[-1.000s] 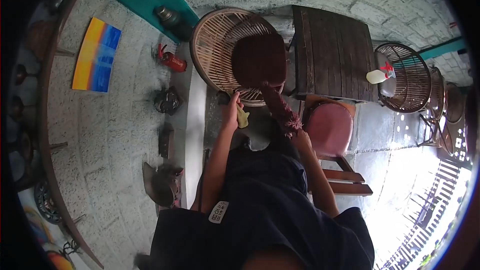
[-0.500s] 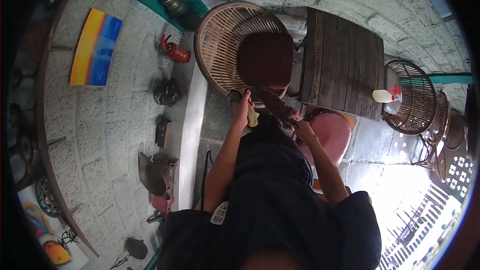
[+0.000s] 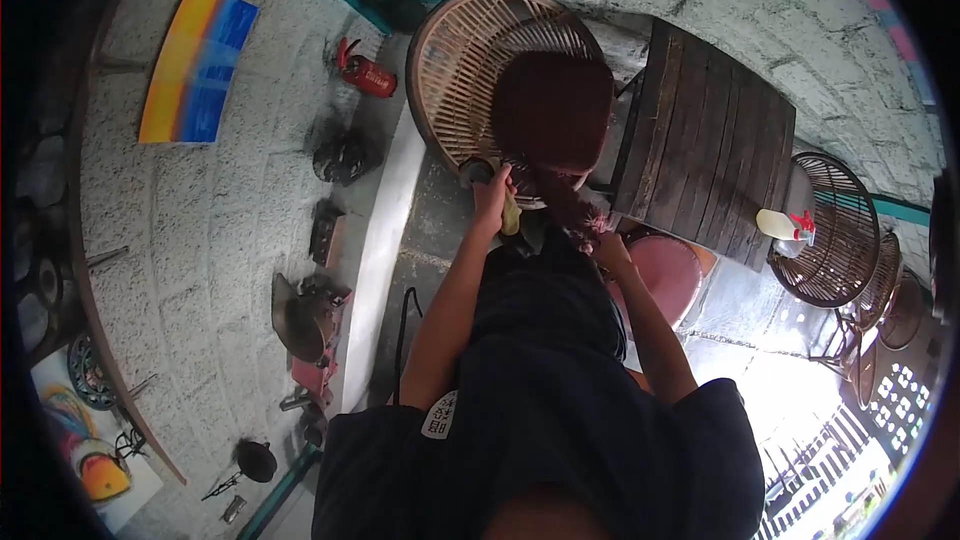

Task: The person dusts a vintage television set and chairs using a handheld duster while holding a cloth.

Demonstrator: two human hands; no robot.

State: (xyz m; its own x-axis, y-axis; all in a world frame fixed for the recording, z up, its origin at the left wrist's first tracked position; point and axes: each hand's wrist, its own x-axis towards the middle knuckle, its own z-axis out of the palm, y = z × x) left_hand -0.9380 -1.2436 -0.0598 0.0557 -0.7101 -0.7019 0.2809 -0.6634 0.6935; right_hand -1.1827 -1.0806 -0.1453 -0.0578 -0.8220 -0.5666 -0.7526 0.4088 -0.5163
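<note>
My left hand [image 3: 492, 198] is closed on a yellowish cloth [image 3: 511, 215], beside the lower rim of the round wicker chair [image 3: 455, 70]. A dark red cushion [image 3: 553, 110] lies on that chair. In my right hand [image 3: 611, 252] is the end of a dark red fluffy duster [image 3: 570, 212], which reaches up to the cushion's lower edge. A dark rounded object [image 3: 478, 172] shows just above my left hand; I cannot make out what it is.
Right of the chair stands a dark wooden table [image 3: 705, 135], with a spray bottle [image 3: 785, 226] at its right edge. A pink-seated chair [image 3: 660, 280] is below it. More wicker chairs [image 3: 835, 230] stand at right. A fire extinguisher [image 3: 367, 72] and a painting [image 3: 198, 65] are at left.
The view has shifted, so the chair, table and cushion sit further right in it. Both hands keep their hold, and the duster stays near the cushion's lower edge.
</note>
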